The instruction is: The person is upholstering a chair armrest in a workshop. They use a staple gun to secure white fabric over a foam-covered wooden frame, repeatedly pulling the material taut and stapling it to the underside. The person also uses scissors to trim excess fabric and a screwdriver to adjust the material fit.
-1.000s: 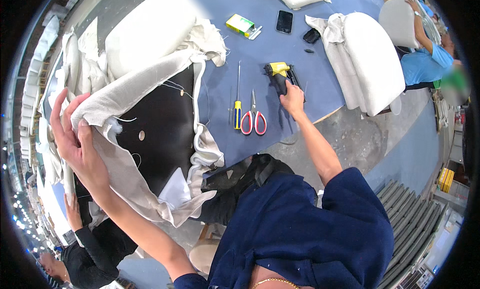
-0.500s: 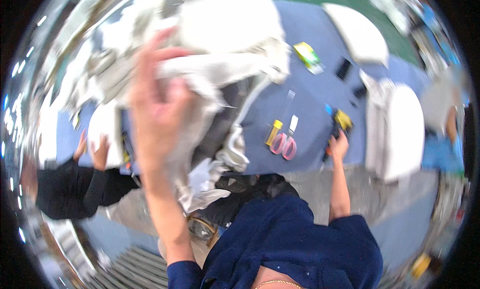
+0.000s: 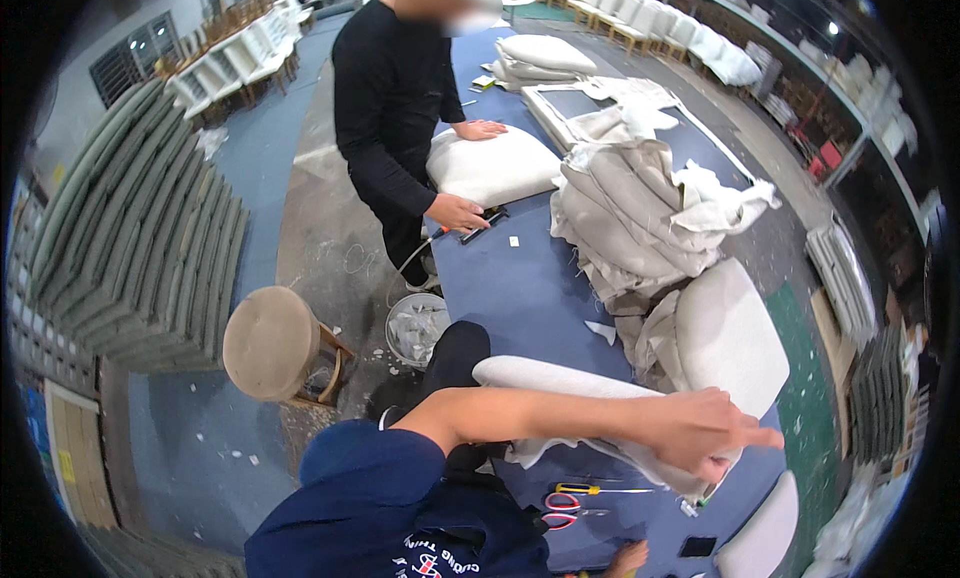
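The step in hand is judged to be the handling of the loose fabric edge (image 3: 640,464) on the upholstered pad (image 3: 545,374). For this to be done well, the cloth should be drawn evenly over the pad's rim, with no creases bunched, and the pad should be kept flat so that it is not dragged along. Fingertips should be held clear of any spot where a tool is pressed down.

The pad is laid on the blue table (image 3: 520,288), partly hidden by the left forearm, which is stretched over it. The left hand (image 3: 700,433) is seen from its back at the pad's far end, half closed: the index finger is held out straight, the others are bent down by the cloth. Whether the cloth is pinched cannot be told.

The right hand (image 3: 628,556) is cut off by the lower border, well apart from the pad; its grip cannot be told. Between it and the pad, the red-handled scissors (image 3: 562,511) and the yellow-handled screwdriver (image 3: 578,489) are left lying, touched by neither hand.
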The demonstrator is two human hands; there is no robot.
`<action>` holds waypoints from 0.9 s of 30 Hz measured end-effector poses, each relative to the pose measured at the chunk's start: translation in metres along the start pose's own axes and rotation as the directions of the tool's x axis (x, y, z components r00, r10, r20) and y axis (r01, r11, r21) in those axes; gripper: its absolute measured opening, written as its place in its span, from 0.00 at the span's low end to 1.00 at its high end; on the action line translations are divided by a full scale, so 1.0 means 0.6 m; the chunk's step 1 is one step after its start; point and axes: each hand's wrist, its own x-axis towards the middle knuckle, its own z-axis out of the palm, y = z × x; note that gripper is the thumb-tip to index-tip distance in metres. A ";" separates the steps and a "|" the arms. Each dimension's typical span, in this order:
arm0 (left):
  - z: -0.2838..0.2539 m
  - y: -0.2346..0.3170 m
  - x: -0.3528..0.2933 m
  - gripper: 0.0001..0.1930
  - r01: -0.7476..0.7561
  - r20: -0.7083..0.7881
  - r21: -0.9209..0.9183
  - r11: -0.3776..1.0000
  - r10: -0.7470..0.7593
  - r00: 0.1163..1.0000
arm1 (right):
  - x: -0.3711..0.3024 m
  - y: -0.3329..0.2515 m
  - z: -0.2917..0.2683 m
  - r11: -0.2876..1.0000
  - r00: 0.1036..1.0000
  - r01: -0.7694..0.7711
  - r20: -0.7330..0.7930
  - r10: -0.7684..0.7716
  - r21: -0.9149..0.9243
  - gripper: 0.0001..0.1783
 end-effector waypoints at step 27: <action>-0.046 -0.020 -0.057 0.28 0.053 -0.127 -0.095 0.994 -0.064 0.990 | 0.048 -0.407 -0.729 0.425 0.779 0.591 -0.622 -0.079 0.686 0.09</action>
